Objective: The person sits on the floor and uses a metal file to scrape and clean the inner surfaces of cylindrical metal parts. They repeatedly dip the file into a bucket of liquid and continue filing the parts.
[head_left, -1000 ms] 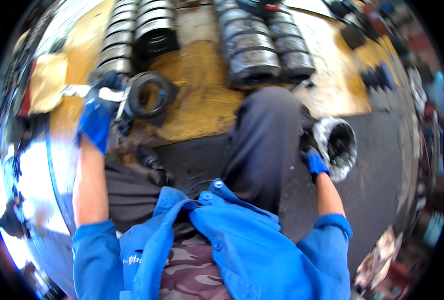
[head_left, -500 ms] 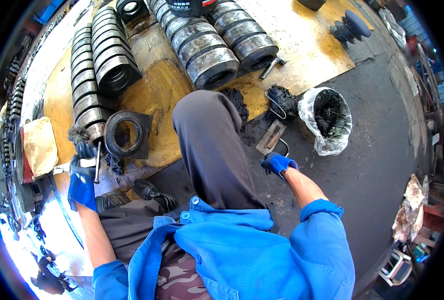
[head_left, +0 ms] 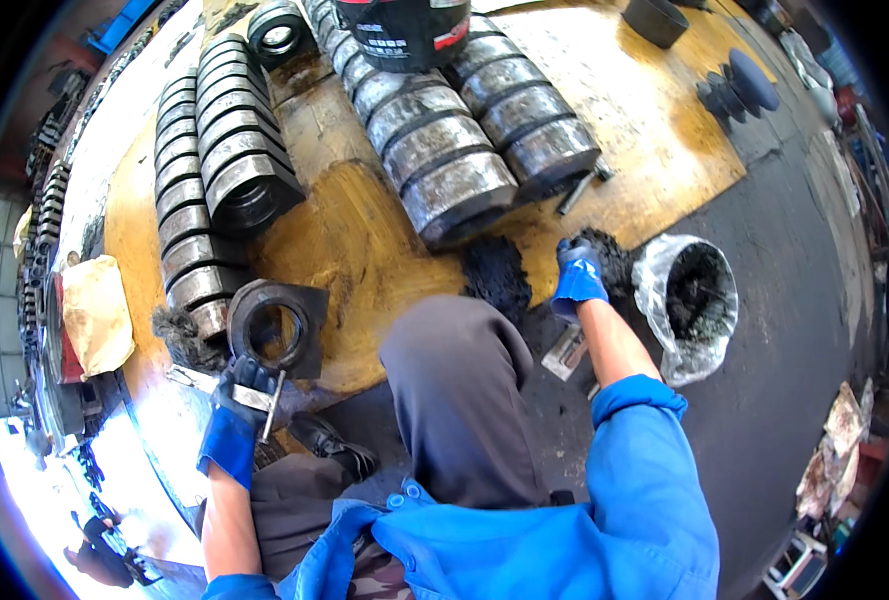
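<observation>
My left hand [head_left: 236, 410], in a blue and black glove, is closed around a silver T-shaped metal tool [head_left: 272, 408]. It is just below a dark metal ring with a flat-sided flange [head_left: 316, 345], at the near end of a row of metal rings. My right hand [head_left: 578, 272], gloved alike, has its fingers curled against a black fibrous clump [head_left: 609, 262]; whatever they grip is hidden. Below it a flat trowel-like tool [head_left: 566, 352] lies on the floor, partly covered by my forearm. A white plastic-lined bucket of black material [head_left: 654, 310] stands to the right.
Rows of metal rings [head_left: 454, 190] lie on the yellowish board [head_left: 364, 270], with a black bucket [head_left: 404, 35] behind. Another black clump [head_left: 496, 278] is beyond my knee. A metal T-piece [head_left: 576, 190] and a dark ribbed part [head_left: 739, 85] lie farther right.
My right hand has moved up from beside the trowel to the black clump. My left hand, with the metal tool, has shifted right, below the flanged ring. The view has shifted too.
</observation>
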### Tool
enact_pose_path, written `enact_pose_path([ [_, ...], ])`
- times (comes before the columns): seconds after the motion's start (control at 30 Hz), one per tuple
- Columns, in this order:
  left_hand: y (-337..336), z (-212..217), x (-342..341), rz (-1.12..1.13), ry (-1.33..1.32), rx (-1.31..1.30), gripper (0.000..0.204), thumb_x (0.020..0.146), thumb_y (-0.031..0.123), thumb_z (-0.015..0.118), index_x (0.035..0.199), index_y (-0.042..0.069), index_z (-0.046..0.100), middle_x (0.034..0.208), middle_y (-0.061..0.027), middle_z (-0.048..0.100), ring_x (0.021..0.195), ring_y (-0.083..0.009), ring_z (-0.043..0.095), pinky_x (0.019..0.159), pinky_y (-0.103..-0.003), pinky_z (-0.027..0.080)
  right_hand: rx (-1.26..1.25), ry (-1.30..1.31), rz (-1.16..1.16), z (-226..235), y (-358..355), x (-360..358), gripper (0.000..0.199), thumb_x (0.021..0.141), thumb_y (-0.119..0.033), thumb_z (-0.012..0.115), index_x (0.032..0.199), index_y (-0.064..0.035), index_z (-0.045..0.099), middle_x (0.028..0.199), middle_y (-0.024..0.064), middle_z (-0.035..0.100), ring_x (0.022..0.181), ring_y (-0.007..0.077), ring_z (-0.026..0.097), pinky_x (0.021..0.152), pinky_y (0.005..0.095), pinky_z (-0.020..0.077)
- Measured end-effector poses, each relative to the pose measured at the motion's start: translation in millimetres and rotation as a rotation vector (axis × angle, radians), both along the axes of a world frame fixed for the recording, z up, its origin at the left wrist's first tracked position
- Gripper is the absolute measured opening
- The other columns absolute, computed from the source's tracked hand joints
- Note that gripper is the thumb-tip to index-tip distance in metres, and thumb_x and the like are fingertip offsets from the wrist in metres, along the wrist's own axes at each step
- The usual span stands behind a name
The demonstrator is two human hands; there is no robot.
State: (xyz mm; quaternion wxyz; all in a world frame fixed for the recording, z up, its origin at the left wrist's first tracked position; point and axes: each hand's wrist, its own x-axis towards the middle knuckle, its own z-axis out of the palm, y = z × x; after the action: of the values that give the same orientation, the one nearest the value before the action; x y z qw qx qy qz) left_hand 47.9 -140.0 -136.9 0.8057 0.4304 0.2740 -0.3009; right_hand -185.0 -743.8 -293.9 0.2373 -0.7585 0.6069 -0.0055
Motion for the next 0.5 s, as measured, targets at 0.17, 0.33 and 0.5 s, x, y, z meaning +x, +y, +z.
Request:
enact_pose_path([
  [0.17, -36.2, 4.1, 6.0, 0.103, 0.143, 0.142, 0.033, 0.088, 0.038, 0.043, 0.103, 0.016, 0.063, 0.084, -0.0002, 0.060, 0.076, -0.0238, 0.055, 0.074, -0.044, 0.047, -0.017, 0.111, -0.044, 4.9, -44.0, 49.7, 0.057, 0.085, -0.049, 0.054, 0.116, -0.0013, 0.058, 0.114, 0.0276, 0.060, 0.110, 0.0403, 0.056, 0.094, 0.0462, 0.0437],
  [0.33, -78.1, 4.7, 7.5, 0.077, 0.211, 0.088, 0.026, 0.091, 0.035, 0.041, 0.091, 0.012, 0.053, 0.069, 0.0002, 0.039, 0.064, -0.0190, 0.039, 0.065, -0.036, 0.040, -0.042, 0.099, -0.127, -25.2, -97.8, 52.7, 0.062, 0.077, -0.050, 0.062, 0.108, 0.0039, 0.061, 0.109, 0.0305, 0.060, 0.107, 0.0423, 0.057, 0.089, 0.0451, 0.0455],
  [0.5, -55.1, -2.2, 14.2, -0.033, 0.144, -0.123, 0.032, 0.094, 0.037, 0.038, 0.097, 0.009, 0.052, 0.069, 0.0000, 0.037, 0.065, -0.0192, 0.037, 0.067, -0.037, 0.040, 0.072, 0.086, -0.052, -75.4, -107.3, 86.1, 0.053, 0.076, -0.047, 0.065, 0.099, 0.0013, 0.065, 0.107, 0.0263, 0.063, 0.106, 0.0390, 0.059, 0.089, 0.0436, 0.0469],
])
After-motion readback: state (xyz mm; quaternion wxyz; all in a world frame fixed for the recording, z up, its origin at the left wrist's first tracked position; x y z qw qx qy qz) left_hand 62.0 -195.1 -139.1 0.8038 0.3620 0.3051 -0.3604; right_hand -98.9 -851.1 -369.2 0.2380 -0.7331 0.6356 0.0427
